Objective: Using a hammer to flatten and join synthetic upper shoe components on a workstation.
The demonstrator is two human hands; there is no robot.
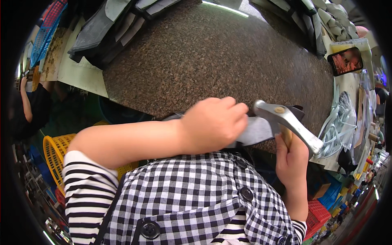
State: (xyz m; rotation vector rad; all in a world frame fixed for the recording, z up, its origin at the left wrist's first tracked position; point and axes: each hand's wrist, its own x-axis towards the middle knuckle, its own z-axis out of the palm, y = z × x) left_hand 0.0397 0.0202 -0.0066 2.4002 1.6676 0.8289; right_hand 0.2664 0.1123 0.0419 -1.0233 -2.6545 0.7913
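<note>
My right hand [292, 157] is wrapped round the wooden handle of a hammer [292, 119], its shiny metal head uppermost. My left hand [216, 124], slightly blurred, reaches across my body with its fingers curled in. Whatever those fingers may pinch is hidden. A grey piece of fabric or leather [258, 130] with dark edging lies beneath and beside my left hand, at the near edge of the speckled brown stone slab [204, 61]. It extends toward the hammer, and a darker part shows behind the hammer head.
Stacked grey pieces [96, 32] lie at the slab's far left, and more dark pieces [304, 24] at its far right. On the right are a phone [346, 61] with a lit screen and pale strips [341, 122]. A yellow basket [55, 155] stands low left; another person's arm [26, 100] shows beyond.
</note>
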